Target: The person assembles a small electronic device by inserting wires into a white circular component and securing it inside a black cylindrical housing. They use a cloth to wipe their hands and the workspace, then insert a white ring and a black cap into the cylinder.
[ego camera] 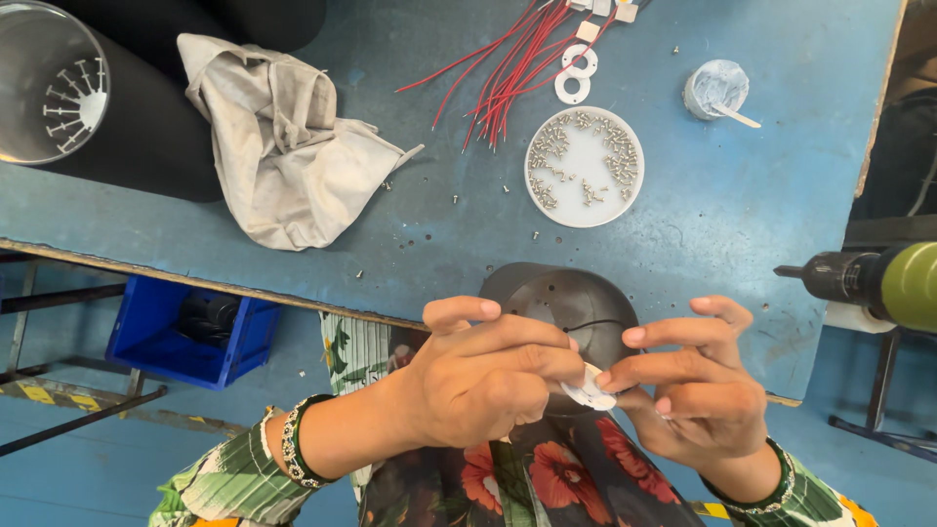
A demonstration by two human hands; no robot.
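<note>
Both hands meet at six o'clock, left hand and right hand pinching a small disc between them, just in front of a domed housing at the table edge; dish of screws at twelve, wires beyond it; rag at ten; cylinder behind the rag; drill at three; paste tub at one; crate under the table at nine.

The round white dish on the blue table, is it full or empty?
Partly full. The white dish holds small silver screws scattered mostly along its edge, with bare white patches between; a few stray ones lie on the table.
</note>
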